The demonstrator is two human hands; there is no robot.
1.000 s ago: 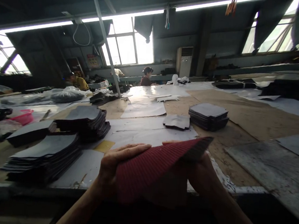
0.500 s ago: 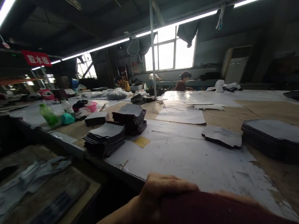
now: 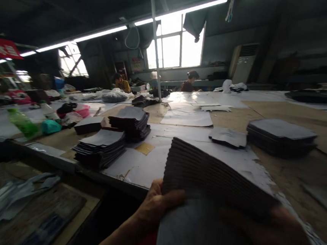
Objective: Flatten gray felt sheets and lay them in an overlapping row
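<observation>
Stack turned: grey face and fanned edges show instead of maroon ribbing, layers now distinct.
Grey-faced stack of thin dark sheets [image 3: 204, 175] held before the white-covered surface [image 3: 137, 165], fingers of left hand [image 3: 154, 205] and blurred right hand [image 3: 282, 234] closed on opposite sides.

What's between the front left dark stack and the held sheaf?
White sheeting with a small yellow piece on it lies between stack and sheaf in the head view.
</observation>
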